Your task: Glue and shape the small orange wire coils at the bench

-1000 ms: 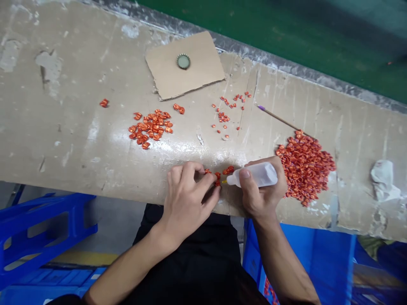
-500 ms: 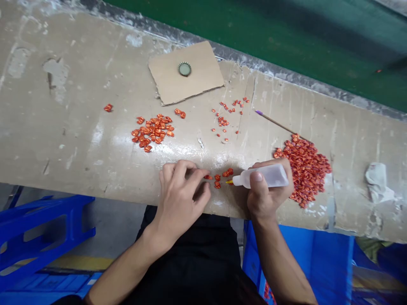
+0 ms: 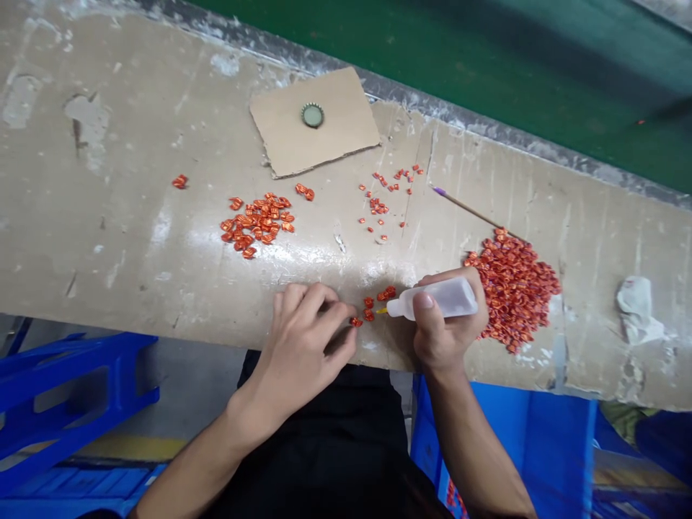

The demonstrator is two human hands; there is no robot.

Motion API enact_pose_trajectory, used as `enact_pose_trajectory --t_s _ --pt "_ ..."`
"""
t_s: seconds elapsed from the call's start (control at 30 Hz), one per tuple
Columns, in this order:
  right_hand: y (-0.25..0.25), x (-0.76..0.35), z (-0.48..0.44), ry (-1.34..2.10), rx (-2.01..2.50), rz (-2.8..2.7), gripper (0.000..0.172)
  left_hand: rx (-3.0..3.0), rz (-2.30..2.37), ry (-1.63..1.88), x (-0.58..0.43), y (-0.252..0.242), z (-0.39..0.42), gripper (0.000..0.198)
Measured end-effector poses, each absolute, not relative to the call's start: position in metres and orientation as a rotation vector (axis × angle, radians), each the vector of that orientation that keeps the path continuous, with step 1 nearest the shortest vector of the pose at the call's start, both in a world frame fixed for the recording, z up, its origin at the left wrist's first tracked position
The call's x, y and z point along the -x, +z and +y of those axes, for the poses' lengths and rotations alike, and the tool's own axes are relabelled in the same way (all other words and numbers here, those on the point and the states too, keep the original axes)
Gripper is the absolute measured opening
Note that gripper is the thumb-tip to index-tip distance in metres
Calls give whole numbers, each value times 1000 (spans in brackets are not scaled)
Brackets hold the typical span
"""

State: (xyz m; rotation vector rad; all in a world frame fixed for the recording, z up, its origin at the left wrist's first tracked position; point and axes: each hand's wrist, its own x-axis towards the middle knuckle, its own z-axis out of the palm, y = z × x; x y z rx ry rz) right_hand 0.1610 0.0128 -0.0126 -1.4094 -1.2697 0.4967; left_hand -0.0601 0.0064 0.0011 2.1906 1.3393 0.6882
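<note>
1. This was a work room, like a small workshop or factory.
2. The long bench [image 3: 135, 238] was old, scratched and patchy from lots of use.
3. Many tiny orange bits [image 3: 513, 292] lay in piles on it, near a small squeeze bottle [image 3: 446, 299].
4. Blue plastic crates [image 3: 70, 389] stood by the bench.
5. The grey floor [image 3: 184, 389] had a yellow stripe [image 3: 135, 448].

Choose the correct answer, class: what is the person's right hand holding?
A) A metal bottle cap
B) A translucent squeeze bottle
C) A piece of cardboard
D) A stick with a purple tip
B. The right hand wraps around the translucent squeeze bottle, whose yellow tip points towards the small orange pieces on the table.
</note>
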Motion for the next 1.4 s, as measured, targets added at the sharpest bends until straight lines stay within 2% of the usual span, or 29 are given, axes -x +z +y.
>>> enact_pose_trajectory --t_s 0.1,0.23,0.4,0.57,1.4 --pt "-12 -161 13 524 1382 -1275 27 -2196 1345 693 59 0 7 14" --pt "-12 -160 14 535 1371 -1274 28 -2212 1351 672 57 0 7 25" --pt "-11 -159 15 545 1340 -1274 28 -2221 1344 639 57 3 7 6" --pt "-10 -158 14 536 1346 -1299 22 -2257 1379 667 55 0 5 8" --pt "-13 -161 5 550 1426 -1459 20 -2205 1423 697 49 -1 5 6"
